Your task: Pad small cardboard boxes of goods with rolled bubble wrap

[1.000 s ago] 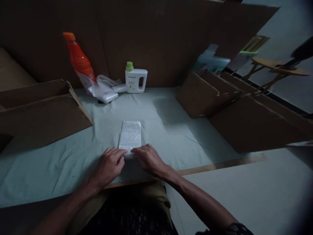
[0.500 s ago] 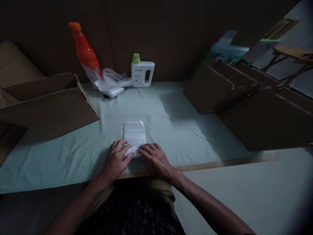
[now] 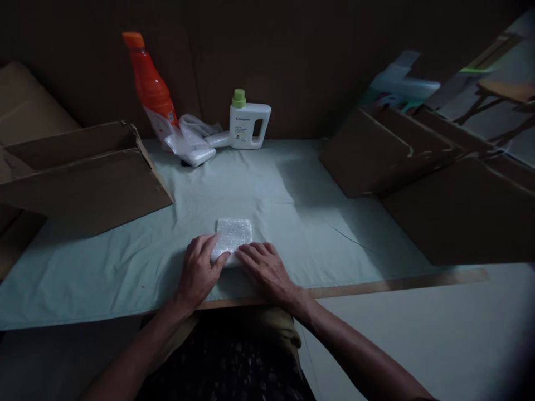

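Beyond the hands (image 3: 199, 273) are a red bottle (image 3: 151, 92) and a white jug (image 3: 246, 131); 1 open cardboard box (image 3: 115, 192) sits left of them.

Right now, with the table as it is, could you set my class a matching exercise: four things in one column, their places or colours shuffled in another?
Things
1. Bubble wrap
2. Handled jug
3. Tall bottle
4. Tablecloth

Descriptions
A. Orange-red, with an orange cap
B. Pale blue-green, with wrinkles
C. Touched by the left hand and right hand
D. White, with a green cap

Pairs: 1-C, 2-D, 3-A, 4-B
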The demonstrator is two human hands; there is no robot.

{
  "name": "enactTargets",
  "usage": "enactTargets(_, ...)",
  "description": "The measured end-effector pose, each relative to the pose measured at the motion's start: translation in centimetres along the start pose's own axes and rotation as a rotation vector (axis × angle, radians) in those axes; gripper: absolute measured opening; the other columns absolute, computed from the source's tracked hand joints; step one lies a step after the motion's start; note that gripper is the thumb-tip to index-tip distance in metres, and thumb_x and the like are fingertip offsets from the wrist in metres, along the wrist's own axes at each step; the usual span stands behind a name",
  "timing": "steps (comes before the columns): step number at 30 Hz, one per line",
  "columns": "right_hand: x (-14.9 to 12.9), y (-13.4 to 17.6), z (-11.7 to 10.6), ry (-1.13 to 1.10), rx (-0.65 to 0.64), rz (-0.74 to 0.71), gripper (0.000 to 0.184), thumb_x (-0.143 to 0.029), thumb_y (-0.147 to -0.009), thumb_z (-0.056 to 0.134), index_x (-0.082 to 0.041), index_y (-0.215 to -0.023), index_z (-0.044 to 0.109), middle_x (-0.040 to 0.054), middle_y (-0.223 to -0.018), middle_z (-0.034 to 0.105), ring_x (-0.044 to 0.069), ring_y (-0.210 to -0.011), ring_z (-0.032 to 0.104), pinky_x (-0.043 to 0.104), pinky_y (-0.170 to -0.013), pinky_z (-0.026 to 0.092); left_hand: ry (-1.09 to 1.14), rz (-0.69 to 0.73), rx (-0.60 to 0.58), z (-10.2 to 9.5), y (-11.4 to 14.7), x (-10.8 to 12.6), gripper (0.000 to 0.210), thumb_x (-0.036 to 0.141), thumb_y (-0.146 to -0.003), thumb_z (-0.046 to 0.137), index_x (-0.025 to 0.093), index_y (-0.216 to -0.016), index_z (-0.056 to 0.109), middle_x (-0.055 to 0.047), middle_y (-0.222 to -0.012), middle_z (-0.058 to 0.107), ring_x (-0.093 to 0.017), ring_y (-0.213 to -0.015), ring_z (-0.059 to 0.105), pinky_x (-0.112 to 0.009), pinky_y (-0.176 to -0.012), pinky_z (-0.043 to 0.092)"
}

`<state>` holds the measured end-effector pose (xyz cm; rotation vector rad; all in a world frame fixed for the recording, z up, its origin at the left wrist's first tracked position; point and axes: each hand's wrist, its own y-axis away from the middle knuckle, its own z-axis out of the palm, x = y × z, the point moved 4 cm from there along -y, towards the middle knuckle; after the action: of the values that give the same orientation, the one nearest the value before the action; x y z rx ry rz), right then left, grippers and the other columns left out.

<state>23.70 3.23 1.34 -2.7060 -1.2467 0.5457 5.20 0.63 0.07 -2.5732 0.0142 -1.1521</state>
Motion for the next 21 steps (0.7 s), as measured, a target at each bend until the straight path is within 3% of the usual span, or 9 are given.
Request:
enactTargets(3,1.9,-1.3,0.4,-0.139,0.014,0.195,0.022,-0.022,-0.099,0.06,-0.021,-0.119,0.071,0.0102,-0.11,0.077,0.025,-0.098,0.068,0.043,-0.088,0.05,0.479,-0.381,0.1,-0.5,2.2,-0.5,0.045,0.042,-0.091,0.066,0.02,-0.129,0.061,-0.01,-0.116,0.069,-0.023,-0.106,0.068,-0.04,-0.096,0.055)
enactTargets(5,2.3,-1.5,0.5,-0.278,0.033,0.306,0.025,-0.026,-0.099,0.061,-0.023,-0.121,0.071,0.0086,-0.108,0.078,0.024,-0.095,0.069,0.041,-0.088,0.052,0.844,-0.618,0.054,0.3,3.6,-0.1,0.048,0.04,-0.085,0.072,0.017,-0.126,0.063,-0.01,-0.114,0.072,-0.023,-0.105,0.07,-0.04,-0.097,0.054)
enactTargets(7,1.4,-1.0,0.7,-0.433,0.018,0.345,0.027,-0.032,-0.1,0.06,-0.023,-0.123,0.071,0.0071,-0.103,0.078,0.022,-0.09,0.069,0.037,-0.083,0.054,1.121,-0.727,-0.049,1.4,4.2,1.0,0.048,0.034,-0.076,0.078,0.014,-0.119,0.067,-0.011,-0.111,0.075,-0.025,-0.108,0.07,-0.042,-0.102,0.052)
enactTargets(9,-0.2,-0.1,0.6,-0.545,0.014,0.338,0.03,-0.038,-0.101,0.058,-0.022,-0.122,0.071,0.0062,-0.1,0.077,0.021,-0.087,0.07,0.034,-0.08,0.055,1.265,-0.767,-0.108,2.1,4.1,2.1,0.048,0.029,-0.069,0.079,0.014,-0.114,0.071,-0.01,-0.105,0.077,-0.027,-0.109,0.07,-0.042,-0.104,0.051)
enactTargets(12,-1.8,1.0,-0.6,-0.503,0.131,0.286,0.028,-0.043,-0.101,0.058,-0.023,-0.114,0.074,0.0084,-0.105,0.075,0.023,-0.096,0.069,0.039,-0.088,0.053,1.328,-0.785,-0.073,2.3,3.7,2.7,0.049,0.029,-0.064,0.08,0.015,-0.111,0.074,-0.007,-0.097,0.078,-0.027,-0.105,0.071,-0.042,-0.101,0.053)
enactTargets(14,-1.6,1.2,-1.9,-0.428,0.242,0.285,0.032,-0.048,-0.097,0.064,-0.022,-0.114,0.073,0.0114,-0.113,0.072,0.026,-0.101,0.067,0.044,-0.092,0.052,1.322,-0.767,-0.073,2.0,3.8,2.8,0.048,0.03,-0.065,0.082,0.016,-0.11,0.075,-0.007,-0.098,0.079,-0.027,-0.104,0.072,-0.042,-0.1,0.054)
enactTargets(16,-0.8,0.8,-2.8,-0.487,0.253,0.326,0.045,-0.054,-0.093,0.068,-0.022,-0.123,0.069,0.0129,-0.117,0.069,0.026,-0.098,0.066,0.042,-0.088,0.054,1.293,-0.746,-0.093,1.5,4.2,2.9,0.046,0.034,-0.066,0.083,0.016,-0.108,0.075,-0.008,-0.098,0.079,-0.029,-0.103,0.072,-0.043,-0.097,0.054)
enactTargets(18,-0.2,-0.1,-3.0,-0.689,0.125,0.348,0.056,-0.061,-0.092,0.064,-0.021,-0.131,0.064,0.0118,-0.117,0.069,0.023,-0.095,0.066,0.037,-0.081,0.055,1.248,-0.711,-0.125,1.0,4.6,2.9,0.045,0.039,-0.069,0.084,0.016,-0.107,0.075,-0.009,-0.098,0.078,-0.029,-0.1,0.071,-0.041,-0.093,0.055)
enactTargets(21,-1.3,-1.4,-2.4,-0.996,-0.159,0.251,0.063,-0.07,-0.089,0.063,-0.02,-0.127,0.066,0.0073,-0.108,0.07,0.022,-0.095,0.066,0.032,-0.078,0.055,1.124,-0.639,-0.248,0.6,5.0,3.2,0.043,0.043,-0.074,0.083,0.015,-0.106,0.075,-0.009,-0.098,0.076,-0.026,-0.094,0.07,-0.036,-0.087,0.055)
